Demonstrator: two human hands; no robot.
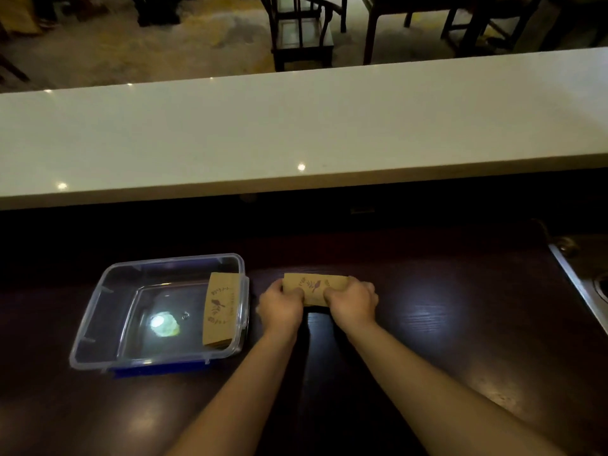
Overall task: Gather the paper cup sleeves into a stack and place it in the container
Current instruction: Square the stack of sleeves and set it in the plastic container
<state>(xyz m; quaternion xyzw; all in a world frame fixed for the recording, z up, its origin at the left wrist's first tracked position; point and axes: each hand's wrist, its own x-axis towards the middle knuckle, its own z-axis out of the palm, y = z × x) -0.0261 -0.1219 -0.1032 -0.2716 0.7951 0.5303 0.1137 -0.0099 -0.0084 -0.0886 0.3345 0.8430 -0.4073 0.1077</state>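
Note:
A stack of brown paper cup sleeves (312, 286) printed with a bird and leaves rests on the dark wooden counter. My left hand (281, 306) grips its left end and my right hand (352, 302) grips its right end. To the left stands a clear plastic container (98, 301) with a blue base. Another stack of sleeves (218, 311) leans against the container's right inner wall.
A bright light reflection (164, 325) glares on the container's bottom. A white raised counter ledge (296, 133) runs across behind the work surface. A metal sink edge (582, 284) sits at the far right. Dark chairs (301, 31) and tables stand beyond.

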